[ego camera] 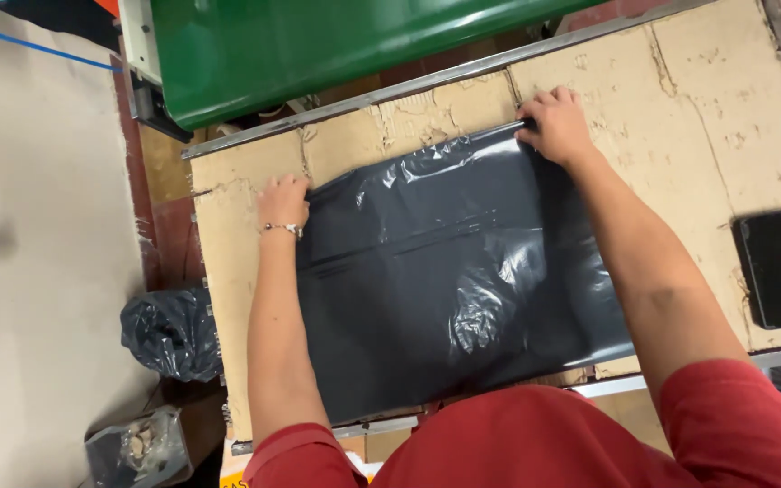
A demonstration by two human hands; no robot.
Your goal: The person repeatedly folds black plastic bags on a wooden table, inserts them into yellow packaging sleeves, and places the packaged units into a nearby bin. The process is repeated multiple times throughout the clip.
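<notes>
Both grips [282, 201] [555, 126] — glossy, crinkled bag [445, 271]

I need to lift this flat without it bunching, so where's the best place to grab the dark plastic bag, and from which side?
Grip the dark plastic bag by its far edge, at both corners, where the left hand and right hand already rest. It lies flat on the cardboard-topped table, so pinching that straight edge from above seems best.

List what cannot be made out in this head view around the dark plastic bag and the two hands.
- Near edge of the dark plastic bag: hidden by the person's red shirt.
- What is inside the bag: hidden by its opaque plastic.
- Left hand and right hand fingertips: curled over the bag's far edge.
- Green machine: cut off by the top edge.
- Clear bag on the floor: contents too small.
</notes>
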